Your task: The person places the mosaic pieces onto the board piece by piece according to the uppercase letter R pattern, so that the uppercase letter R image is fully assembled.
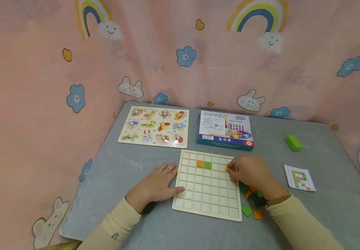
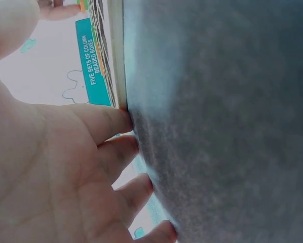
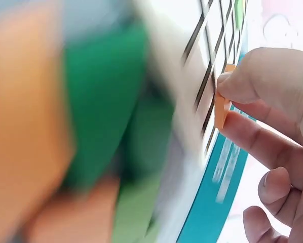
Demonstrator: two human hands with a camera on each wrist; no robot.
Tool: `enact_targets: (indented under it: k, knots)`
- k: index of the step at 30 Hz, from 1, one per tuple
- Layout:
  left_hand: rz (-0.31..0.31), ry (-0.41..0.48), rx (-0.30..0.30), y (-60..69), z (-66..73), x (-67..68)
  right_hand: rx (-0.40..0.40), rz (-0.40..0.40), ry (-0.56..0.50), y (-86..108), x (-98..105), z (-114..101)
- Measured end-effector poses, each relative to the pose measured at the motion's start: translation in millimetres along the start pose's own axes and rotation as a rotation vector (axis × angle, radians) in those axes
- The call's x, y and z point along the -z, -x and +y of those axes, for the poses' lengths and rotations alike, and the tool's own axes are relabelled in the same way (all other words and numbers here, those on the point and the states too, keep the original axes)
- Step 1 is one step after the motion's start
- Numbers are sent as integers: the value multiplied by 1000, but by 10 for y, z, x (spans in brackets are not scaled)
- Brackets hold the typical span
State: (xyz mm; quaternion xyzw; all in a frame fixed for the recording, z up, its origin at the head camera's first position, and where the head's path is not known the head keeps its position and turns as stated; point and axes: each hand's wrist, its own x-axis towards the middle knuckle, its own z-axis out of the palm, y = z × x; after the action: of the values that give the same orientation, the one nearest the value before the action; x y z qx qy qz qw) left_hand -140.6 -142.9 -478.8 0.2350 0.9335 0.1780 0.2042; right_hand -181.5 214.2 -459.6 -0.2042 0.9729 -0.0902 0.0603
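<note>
Nearest, loose tiles: thin green and orange square tiles (image 1: 247, 210) lay on the grey tabletop (image 1: 148, 229);
Left hand (image 1: 158, 182): rested with fingers spread, thumb over the edge of the pale wooden gridded board (image 1: 207, 199);
Right hand (image 1: 251, 172): pinched a flat orange tile (image 1: 228, 169) at the board's right side;
Board cells: an orange square (image 1: 200, 163) and a green square (image 1: 208, 165) sat side by side;
Far edge: a white-and-teal cardboard box (image 1: 225, 130) lay beside a cream animal-picture board (image 1: 153, 126)

The grid board (image 1: 206, 199) looks smooth matt wood; the insect puzzle (image 1: 153, 127) glossy; the pink curtain (image 1: 217, 69) creased cloth.
</note>
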Motion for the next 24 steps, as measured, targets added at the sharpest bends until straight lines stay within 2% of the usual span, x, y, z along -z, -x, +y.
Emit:
enact_targets:
  k: [5,9,14,24]
  knots:
    - [-8,-11,5,-2,3,16,105,28,1,-209,-55,-230]
    - [-12,-19,6,4,-9,24,144,49,10,-307,-119,-312]
    - [-19,0,-7,-13,39,26,148,47,16,-289,-131,-286]
    - [-16,6,19,-3,29,20,188,18,64,-308,-111,-287]
